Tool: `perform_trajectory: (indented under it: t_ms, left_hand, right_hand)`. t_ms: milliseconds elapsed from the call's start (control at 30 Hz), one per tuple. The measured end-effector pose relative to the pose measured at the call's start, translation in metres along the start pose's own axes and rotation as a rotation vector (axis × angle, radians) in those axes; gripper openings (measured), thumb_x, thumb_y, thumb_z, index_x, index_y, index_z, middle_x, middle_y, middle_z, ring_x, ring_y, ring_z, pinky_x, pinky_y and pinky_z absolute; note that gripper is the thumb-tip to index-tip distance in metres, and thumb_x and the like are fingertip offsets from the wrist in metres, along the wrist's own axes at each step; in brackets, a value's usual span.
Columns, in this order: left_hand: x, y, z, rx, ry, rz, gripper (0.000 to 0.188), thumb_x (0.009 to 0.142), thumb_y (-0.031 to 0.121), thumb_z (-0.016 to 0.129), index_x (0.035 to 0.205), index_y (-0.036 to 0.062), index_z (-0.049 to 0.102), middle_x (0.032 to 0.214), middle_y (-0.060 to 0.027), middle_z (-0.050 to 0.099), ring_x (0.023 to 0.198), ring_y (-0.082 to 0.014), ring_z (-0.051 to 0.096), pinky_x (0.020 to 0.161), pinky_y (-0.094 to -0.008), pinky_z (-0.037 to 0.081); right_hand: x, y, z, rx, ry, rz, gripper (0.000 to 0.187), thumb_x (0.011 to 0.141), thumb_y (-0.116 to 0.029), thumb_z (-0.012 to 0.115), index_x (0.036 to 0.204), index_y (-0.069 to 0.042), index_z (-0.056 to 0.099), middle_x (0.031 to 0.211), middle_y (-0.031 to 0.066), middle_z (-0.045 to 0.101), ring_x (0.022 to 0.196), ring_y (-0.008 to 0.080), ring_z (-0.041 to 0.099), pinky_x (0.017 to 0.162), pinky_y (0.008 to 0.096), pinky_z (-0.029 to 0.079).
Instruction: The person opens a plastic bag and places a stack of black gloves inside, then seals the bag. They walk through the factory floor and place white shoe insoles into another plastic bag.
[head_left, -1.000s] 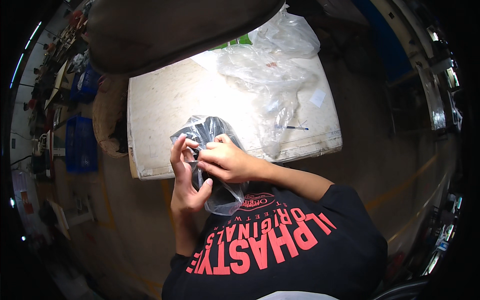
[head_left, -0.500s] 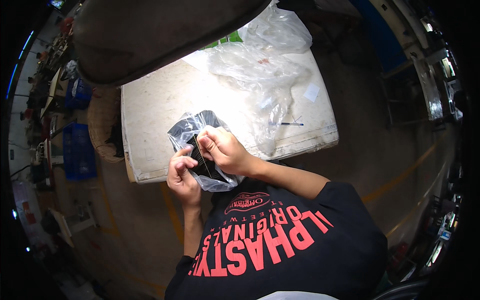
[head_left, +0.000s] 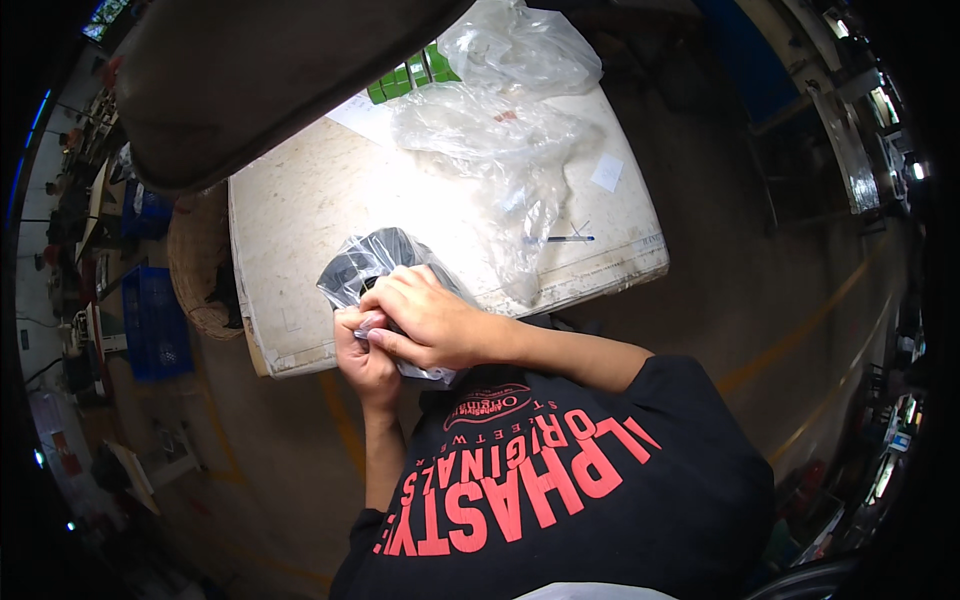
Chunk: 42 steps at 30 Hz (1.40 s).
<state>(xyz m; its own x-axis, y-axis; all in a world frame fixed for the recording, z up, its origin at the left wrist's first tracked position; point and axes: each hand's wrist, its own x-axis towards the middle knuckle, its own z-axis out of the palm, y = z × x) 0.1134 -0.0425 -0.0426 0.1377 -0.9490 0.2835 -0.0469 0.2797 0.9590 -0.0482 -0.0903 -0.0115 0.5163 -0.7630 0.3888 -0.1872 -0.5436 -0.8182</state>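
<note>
A clear plastic bag (head_left: 372,252) with black contents rests at the near left edge of the white-topped table; what kind of things fill it I cannot make out. My left hand (head_left: 366,358) is closed on gathered plastic at the bag's near side. Over the bag lies my right hand (head_left: 428,322), its fingers curled down and its thumb against the plastic by the left fingertips. The two hands touch and cover the middle of the bag. Some loose plastic shows below the right wrist.
Crumpled clear plastic bags (head_left: 500,140) spread over the table (head_left: 290,200). A pen (head_left: 568,239) and a small paper slip (head_left: 607,172) lie at the right. Green items (head_left: 415,74) sit at the back. A wicker basket (head_left: 200,262) and blue crate (head_left: 157,325) stand left. A dark shape blocks the upper left.
My right hand has come down and left over the bag, meeting the left hand. The open bag side, where black contents and a thin yellowish line showed, is now covered and gathered. The view shifted slightly.
</note>
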Motion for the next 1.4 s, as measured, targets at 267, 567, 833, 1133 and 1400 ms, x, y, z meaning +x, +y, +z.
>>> perform_trajectory:
  t_ms: [267, 567, 833, 1133, 1400]
  left_hand:
    - [0.003, 0.014, 0.001, -0.115, -0.026, -0.111, 0.012, 0.109, 0.014, 0.058, 0.102, 0.0042, 0.054, 0.095, 0.0011, 0.050, 0.085, -0.0060, 0.047, 0.079, -0.0208, 0.041]
    - [0.003, 0.034, 0.019, 0.634, -0.201, 0.052, 0.056, 0.110, 0.010, 0.044, 0.158, -0.0124, 0.028, 0.100, -0.0097, 0.055, 0.093, -0.0233, 0.048, 0.098, -0.0369, 0.037]
    - [0.006, 0.032, 0.019, 0.751, -0.185, 0.135, 0.054, 0.106, 0.009, 0.051, 0.154, -0.0107, 0.041, 0.100, -0.0095, 0.066, 0.091, -0.0246, 0.051, 0.095, -0.0378, 0.038]
    - [-0.008, 0.032, 0.025, 0.607, -0.192, -0.029, 0.083, 0.094, 0.001, 0.057, 0.163, -0.0069, 0.011, 0.131, -0.0221, 0.048, 0.115, -0.0353, 0.044, 0.109, -0.0477, 0.031]
    - [-0.007, 0.025, 0.061, 0.718, -0.331, 0.207, 0.084, 0.090, -0.009, 0.054, 0.158, -0.0073, 0.005, 0.152, -0.0321, 0.031, 0.124, -0.0414, 0.041, 0.114, -0.0543, 0.028]
  right_hand:
    - [-0.007, 0.004, 0.004, -0.210, 0.113, 0.009, 0.013, 0.090, -0.012, 0.072, 0.102, -0.007, 0.069, 0.107, 0.0070, 0.066, 0.110, 0.0296, 0.059, 0.099, 0.0439, 0.043]
    - [-0.005, 0.018, 0.013, 0.074, 0.441, 0.078, 0.006, 0.084, -0.006, 0.074, 0.090, -0.005, 0.076, 0.085, 0.0092, 0.075, 0.081, 0.0290, 0.065, 0.077, 0.0399, 0.050]
    - [-0.011, 0.020, 0.008, -0.138, 0.207, -0.023, 0.014, 0.083, -0.013, 0.075, 0.096, -0.007, 0.073, 0.092, 0.0033, 0.067, 0.091, 0.0251, 0.061, 0.084, 0.0387, 0.045]
    - [-0.020, 0.016, -0.018, 0.164, 0.010, 0.007, 0.037, 0.096, -0.032, 0.059, 0.115, -0.003, 0.068, 0.108, 0.0121, 0.061, 0.105, 0.0334, 0.054, 0.095, 0.0450, 0.043]
    - [-0.029, 0.020, -0.042, -0.041, 0.200, -0.015, 0.017, 0.097, -0.017, 0.066, 0.098, -0.001, 0.072, 0.091, 0.0124, 0.064, 0.089, 0.0318, 0.057, 0.085, 0.0399, 0.048]
